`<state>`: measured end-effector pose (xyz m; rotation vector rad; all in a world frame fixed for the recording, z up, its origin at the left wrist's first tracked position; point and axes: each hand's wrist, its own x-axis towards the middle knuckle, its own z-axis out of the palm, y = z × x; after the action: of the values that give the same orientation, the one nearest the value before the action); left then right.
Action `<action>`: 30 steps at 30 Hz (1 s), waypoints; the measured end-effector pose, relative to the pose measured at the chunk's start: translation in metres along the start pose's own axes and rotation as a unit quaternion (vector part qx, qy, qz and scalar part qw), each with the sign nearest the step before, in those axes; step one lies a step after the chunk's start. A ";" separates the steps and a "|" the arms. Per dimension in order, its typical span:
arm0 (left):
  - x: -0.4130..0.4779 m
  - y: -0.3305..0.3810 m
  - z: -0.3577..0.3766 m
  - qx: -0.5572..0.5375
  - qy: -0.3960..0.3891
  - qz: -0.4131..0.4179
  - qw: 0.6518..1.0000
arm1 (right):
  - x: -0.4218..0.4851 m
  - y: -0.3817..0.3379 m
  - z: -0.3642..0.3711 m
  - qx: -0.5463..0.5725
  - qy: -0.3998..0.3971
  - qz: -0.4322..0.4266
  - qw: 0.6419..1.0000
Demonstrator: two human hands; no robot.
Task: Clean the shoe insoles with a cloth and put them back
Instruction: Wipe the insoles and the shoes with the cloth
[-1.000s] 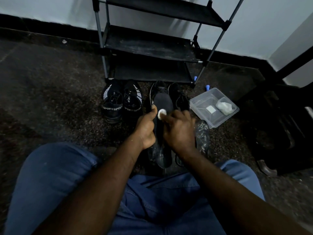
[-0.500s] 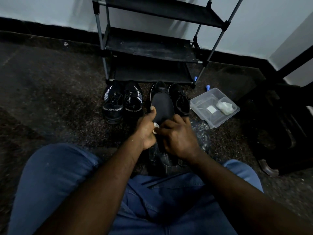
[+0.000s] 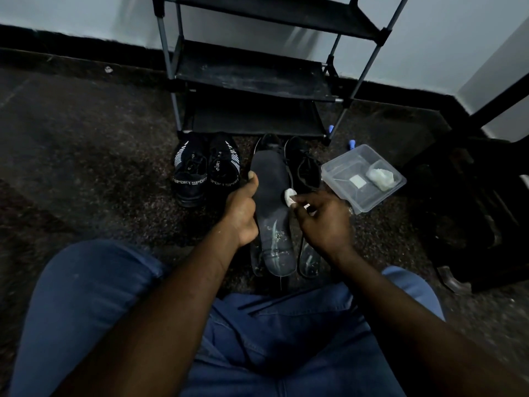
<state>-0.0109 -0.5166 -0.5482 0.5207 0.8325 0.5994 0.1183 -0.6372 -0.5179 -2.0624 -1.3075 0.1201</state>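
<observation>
- Moved since half a second ago: the right hand has swung from over the middle of the insole out to its right side. The dark top face, largely covered then, is now open to view.
- Right hand: thumb and forefinger pinch a small white cloth, wadded tight. The wad touches the insole's right edge about halfway along.
- Left hand: grips the insole by its left edge, thumb laid over the top face, the other fingers out of sight beneath.
- Insole: held above the floor between the two hands, toe end pointing toward the shoe rack, heel end toward the person's lap. The heel part shows pale glossy streaks. In this dim light I cannot tell whether they are moisture, wear or a clear film.
- Black shoes: a pair on the floor just beyond the insole, the left one mostly hidden by it.
- Sport shoes: a second pair, side by side, left of the insole and apart from both hands.
- Clear tub: on the floor right of the black shoes, holding a white wad and a small white square.
- Assessment: the wiping stroke appears to have run off the side edge, so one pass looks finished. Wiping is the step in hand, and the insole is not yet back in a shoe.
</observation>
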 end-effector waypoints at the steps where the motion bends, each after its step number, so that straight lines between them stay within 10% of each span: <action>1: 0.000 0.000 -0.001 0.007 0.012 0.003 1.000 | -0.002 -0.001 0.003 0.071 -0.010 0.057 0.996; 5: 0.007 -0.004 -0.008 0.021 0.028 0.002 0.999 | -0.011 -0.006 0.010 0.277 -0.072 0.183 0.940; 13: 0.014 -0.006 -0.015 0.033 0.040 0.013 0.999 | -0.017 -0.022 0.012 0.325 -0.107 0.189 0.920; 23: -0.044 -0.008 0.009 0.107 -0.067 -0.022 0.992 | -0.011 -0.026 0.007 0.416 0.012 0.272 0.868; 30: -0.058 -0.009 0.016 0.060 -0.103 -0.035 0.992 | -0.012 -0.026 -0.003 0.308 -0.008 0.235 0.922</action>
<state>-0.0262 -0.5651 -0.5150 0.6487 0.6899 0.4241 0.0940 -0.6421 -0.5032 -1.7642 -0.6303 0.6734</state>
